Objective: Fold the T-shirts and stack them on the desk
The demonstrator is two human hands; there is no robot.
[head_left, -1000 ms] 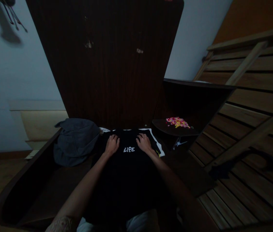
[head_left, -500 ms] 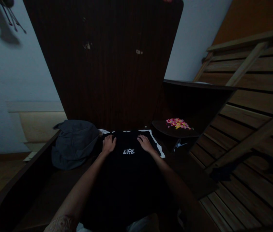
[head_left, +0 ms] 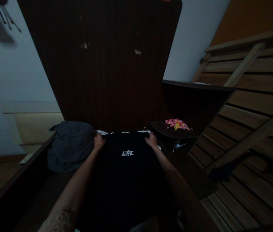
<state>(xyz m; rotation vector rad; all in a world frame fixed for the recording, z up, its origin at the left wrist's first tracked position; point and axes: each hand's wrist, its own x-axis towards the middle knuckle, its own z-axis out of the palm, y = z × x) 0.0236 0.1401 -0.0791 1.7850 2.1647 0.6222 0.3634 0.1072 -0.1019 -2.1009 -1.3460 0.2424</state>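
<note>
A black T-shirt (head_left: 126, 180) with the white word "Life" on it lies spread out in front of me, over something white (head_left: 146, 131) that shows along its far edge. My left hand (head_left: 99, 140) is closed on the shirt's far left corner, thumb on top. At the far right corner my right hand (head_left: 152, 140) pinches the cloth in the same way. The lower part of the shirt fades into shadow near my body.
A grey cap-like cloth item (head_left: 71, 146) sits left of my left hand. To the right, a small curved shelf (head_left: 159, 126) carries a pile of colourful small pieces (head_left: 177, 123). A dark wooden panel (head_left: 107, 80) rises behind, and wooden slats (head_left: 255, 103) stand at right.
Both hands have moved outward from lying flat on the shirt to its far corners, and their fingers have closed on the cloth. The view has shifted slightly.
</note>
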